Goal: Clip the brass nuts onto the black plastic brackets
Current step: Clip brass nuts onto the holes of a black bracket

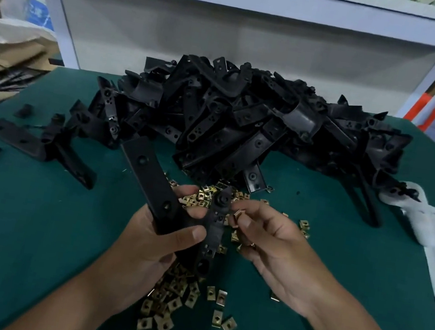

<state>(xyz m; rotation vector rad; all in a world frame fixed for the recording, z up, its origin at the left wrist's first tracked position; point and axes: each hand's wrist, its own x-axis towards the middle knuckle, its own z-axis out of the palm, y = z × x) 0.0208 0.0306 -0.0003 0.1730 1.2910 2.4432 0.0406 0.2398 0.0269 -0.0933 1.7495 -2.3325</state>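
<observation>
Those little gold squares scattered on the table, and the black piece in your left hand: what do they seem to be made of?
The gold squares look like thin stamped metal with a brassy, slightly shiny finish; they glint and show crisp folded edges and punched holes. The black piece held by the left hand looks like moulded plastic, matt and dull, with rounded bosses around its holes. Neither can be confirmed by look alone.

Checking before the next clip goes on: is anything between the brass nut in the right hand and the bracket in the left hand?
Nothing visible. The right hand pinches a brass nut just right of the black bracket that the left hand grips. Only open air shows between nut and bracket edge; the loose nuts lie below on the table.
</observation>
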